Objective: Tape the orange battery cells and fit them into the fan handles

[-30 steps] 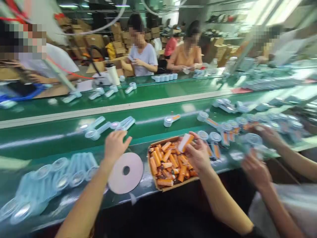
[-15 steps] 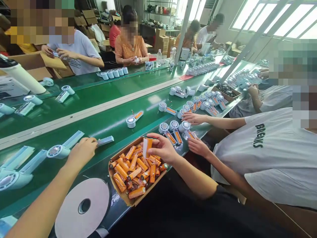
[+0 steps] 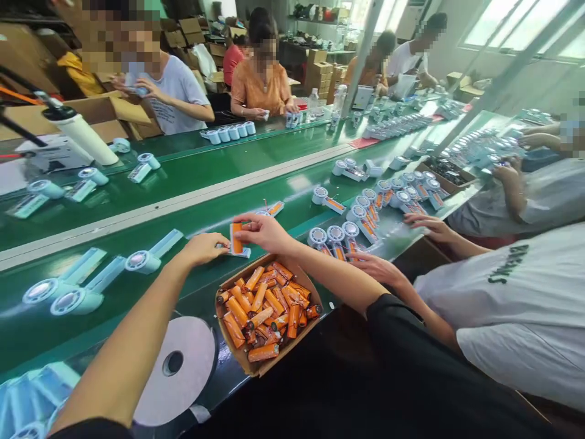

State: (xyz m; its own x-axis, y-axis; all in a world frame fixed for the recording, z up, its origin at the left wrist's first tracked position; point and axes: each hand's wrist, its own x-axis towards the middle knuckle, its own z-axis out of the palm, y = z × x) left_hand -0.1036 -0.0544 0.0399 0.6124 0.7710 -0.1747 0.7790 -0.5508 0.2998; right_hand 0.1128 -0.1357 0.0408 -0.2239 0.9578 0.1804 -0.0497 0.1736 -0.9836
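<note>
My left hand (image 3: 208,249) is closed around a light blue handheld fan (image 3: 241,252). Only part of its handle shows; the fan head is hidden behind my fingers. Between the fingers and thumb of my right hand (image 3: 262,233) is an orange cylindrical battery (image 3: 236,238) with a white strip along its side. The battery stands upright right over the fan's handle; whether they touch I cannot tell. Below both hands is a cardboard box (image 3: 249,367) full of orange batteries (image 3: 260,308) with thin wires.
A large roll of tape (image 3: 192,366) lies left of the box. Several light blue fans (image 3: 141,261) rest on the green belt (image 3: 109,241). On the right, a co-worker's hands (image 3: 379,268) are near fans with orange batteries in their handles (image 3: 336,235). Other people sit across the belt.
My left hand has picked up a fan from the belt and brought it right. My right hand has moved left from above the box with the battery, meeting the fan. The view has swung right.
</note>
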